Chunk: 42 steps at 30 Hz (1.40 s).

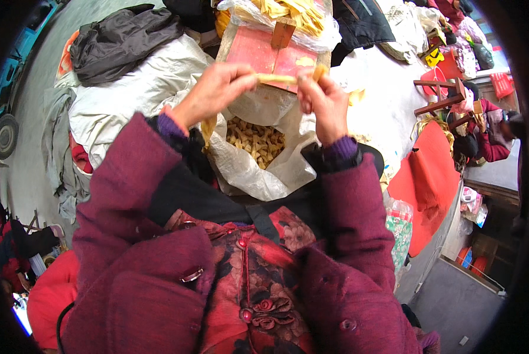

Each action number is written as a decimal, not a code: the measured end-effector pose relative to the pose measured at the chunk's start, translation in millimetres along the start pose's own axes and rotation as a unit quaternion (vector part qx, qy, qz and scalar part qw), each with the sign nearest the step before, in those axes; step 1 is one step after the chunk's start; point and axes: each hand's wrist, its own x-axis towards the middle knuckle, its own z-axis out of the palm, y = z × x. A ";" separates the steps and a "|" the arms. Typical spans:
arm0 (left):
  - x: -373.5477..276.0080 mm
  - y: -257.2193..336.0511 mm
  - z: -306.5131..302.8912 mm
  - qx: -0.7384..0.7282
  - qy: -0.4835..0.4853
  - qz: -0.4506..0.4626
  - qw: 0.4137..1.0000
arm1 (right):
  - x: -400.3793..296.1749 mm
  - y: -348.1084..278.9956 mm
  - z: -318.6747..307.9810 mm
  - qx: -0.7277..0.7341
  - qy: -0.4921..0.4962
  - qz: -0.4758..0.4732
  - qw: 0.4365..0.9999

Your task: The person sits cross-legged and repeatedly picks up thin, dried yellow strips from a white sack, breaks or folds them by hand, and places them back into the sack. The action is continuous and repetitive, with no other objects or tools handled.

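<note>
Between my two hands a narrow yellow strip [277, 78], which looks like tofu skin, is drawn out level. My left hand [224, 86] grips its left end. The fingers of my right hand [323, 95] pinch the other end, where a bit of yellow sticks up. Below them a white plastic sack [260, 182] gapes between my knees, with many small yellow-brown knotted pieces [258, 141] inside. Behind the sack lies a red-topped wooden board [249, 48] with an upright wooden block [283, 32]. Loose yellow strips [295, 15] rest on clear plastic at its far end.
White cloth [127, 104] with a dark jacket [118, 42] on it lies to the left. At the right are red fabric [430, 186], a wooden stool [443, 95] and a red bucket [433, 79]. Another person [490, 132] in maroon sits at the far right.
</note>
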 end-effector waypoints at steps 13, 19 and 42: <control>5.3 -29.7 3.7 0.076 0.186 -0.004 0.980 | 24.7 20.6 -0.7 -0.248 0.047 -0.057 0.966; -48.5 6.0 47.1 -0.012 0.029 -0.024 0.999 | -42.7 11.6 2.0 -0.334 -0.039 -0.122 0.934; -89.1 13.9 53.5 -0.113 -0.119 -0.127 0.978 | -71.5 38.0 -24.4 -0.336 -0.124 0.129 0.925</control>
